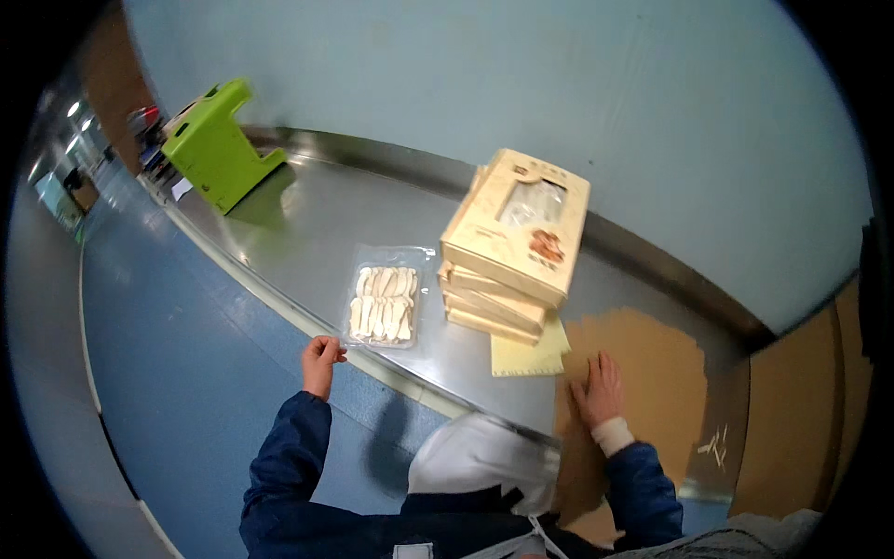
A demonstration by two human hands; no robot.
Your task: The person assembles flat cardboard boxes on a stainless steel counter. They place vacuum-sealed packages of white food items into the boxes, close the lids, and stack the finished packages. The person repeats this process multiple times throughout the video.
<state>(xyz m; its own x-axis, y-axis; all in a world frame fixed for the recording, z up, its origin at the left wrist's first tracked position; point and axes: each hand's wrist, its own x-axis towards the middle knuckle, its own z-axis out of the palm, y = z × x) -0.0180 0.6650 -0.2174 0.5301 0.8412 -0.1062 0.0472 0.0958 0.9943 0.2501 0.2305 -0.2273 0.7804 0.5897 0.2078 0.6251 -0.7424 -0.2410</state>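
My left hand [323, 360] is closed at the near left corner of a clear plastic tray [426, 279], its fingertips pinched at the edge. Inside the tray lie two rows of pale, sliced pieces that look like mushroom [382, 306]. My right hand [603, 389] rests with fingers stretched out over a brown cardboard sheet [643, 354], holding nothing. Between and beyond the hands rises a stack of cream cardboard boxes [498, 303]. The top box [494, 244] has a clear window and a picture on its lid. A pale yellow sheet [524, 354] sticks out under the stack.
A green plastic stool [219, 154] lies on its side at the far left of the metal table [358, 205]. A pale blue wall [521, 74] runs behind it. Small white scraps [715, 445] lie at the right, near large brown cardboard [792, 419]. Blue floor [214, 345] borders the table's left side.
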